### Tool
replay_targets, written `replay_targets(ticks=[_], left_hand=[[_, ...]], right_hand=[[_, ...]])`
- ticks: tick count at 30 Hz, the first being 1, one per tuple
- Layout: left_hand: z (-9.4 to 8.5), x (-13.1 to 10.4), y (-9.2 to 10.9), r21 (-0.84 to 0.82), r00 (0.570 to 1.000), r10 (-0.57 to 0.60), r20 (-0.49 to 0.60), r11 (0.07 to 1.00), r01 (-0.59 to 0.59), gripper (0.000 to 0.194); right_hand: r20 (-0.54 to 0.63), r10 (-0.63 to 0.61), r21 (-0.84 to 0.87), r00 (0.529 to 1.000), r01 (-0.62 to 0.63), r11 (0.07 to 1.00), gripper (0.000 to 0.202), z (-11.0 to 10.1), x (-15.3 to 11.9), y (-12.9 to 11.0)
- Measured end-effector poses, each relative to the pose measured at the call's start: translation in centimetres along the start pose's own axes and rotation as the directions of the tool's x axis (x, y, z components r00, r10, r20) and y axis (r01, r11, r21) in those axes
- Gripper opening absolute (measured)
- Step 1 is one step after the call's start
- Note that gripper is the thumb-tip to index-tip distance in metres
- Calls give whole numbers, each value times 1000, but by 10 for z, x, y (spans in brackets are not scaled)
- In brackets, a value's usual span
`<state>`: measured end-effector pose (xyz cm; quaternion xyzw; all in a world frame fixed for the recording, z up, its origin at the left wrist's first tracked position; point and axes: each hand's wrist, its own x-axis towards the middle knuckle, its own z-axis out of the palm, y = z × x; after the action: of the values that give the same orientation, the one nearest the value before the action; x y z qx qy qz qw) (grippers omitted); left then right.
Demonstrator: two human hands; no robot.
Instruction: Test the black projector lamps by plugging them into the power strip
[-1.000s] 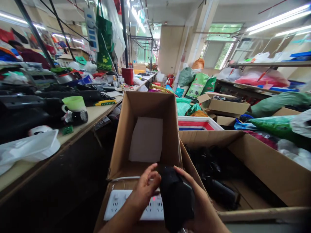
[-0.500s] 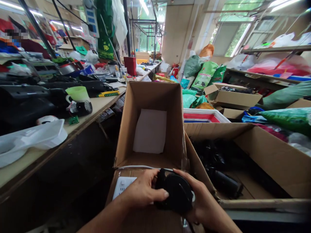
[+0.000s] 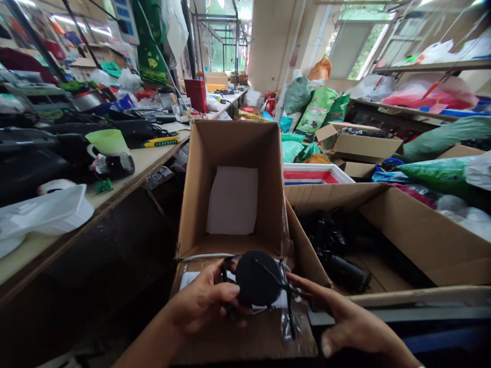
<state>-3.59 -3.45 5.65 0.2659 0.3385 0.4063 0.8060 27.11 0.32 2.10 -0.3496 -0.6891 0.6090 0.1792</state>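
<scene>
My left hand (image 3: 205, 296) is closed on a black round disc-shaped thing (image 3: 258, 278), gripping its left side between thumb and fingers. Its flat face points up towards me; the exact kind does not show. A thin black cable (image 3: 290, 306) hangs from its right side. Beside that cable my right hand (image 3: 339, 312) has its fingers stretched out and its thumb apart. Whether the fingertips touch the cable, I cannot tell. Beneath the disc lies a white power strip (image 3: 187, 279), partly hidden by my left hand, on a brown cardboard surface (image 3: 226, 342).
An upright cardboard box (image 3: 235, 145) with white paper (image 3: 232, 199) inside opens towards me. To the right, a large carton (image 3: 429, 235) holds black parts (image 3: 349, 271). The workbench (image 3: 143, 166) on the left bears a green cup (image 3: 109, 142) and a white tray (image 3: 49, 212).
The black disc has turned so its flat face shows, and its cable has come into sight. My right hand has let go of the disc and moved right.
</scene>
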Motion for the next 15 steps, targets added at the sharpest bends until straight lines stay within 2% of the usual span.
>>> replay_targets(ticks=[2,4,6,7,9,10,11,15], left_hand=[[4,-6,6,-36,999,26,43,999,-25,43],[9,-11,12,-55,996,48,81,998,-44,41],[13,-16,18,-50,992,71,101,997,-66,39],[14,-19,21,-41,991,88,101,996,-85,38],[16,-27,27,3,986,147,77,989,-148,37],[16,-31,31,38,982,181,53,982,-183,37],[15,-34,35,79,978,210,18,974,-210,39],[11,-44,49,230,946,266,-185,948,-221,43]], right_hand=[[-74,-35,-176,997,21,984,94,8,7,1],[-194,-123,-335,973,52,941,62,19,21,6],[-323,-238,-447,916,74,891,27,28,37,13],[-392,-289,-486,873,70,871,22,30,43,17],[-497,-357,-534,791,45,844,25,29,50,24],[-523,-367,-539,770,35,842,26,27,51,26],[-528,-364,-534,767,33,845,26,25,52,27],[-470,-326,-484,821,70,873,24,28,56,25]])
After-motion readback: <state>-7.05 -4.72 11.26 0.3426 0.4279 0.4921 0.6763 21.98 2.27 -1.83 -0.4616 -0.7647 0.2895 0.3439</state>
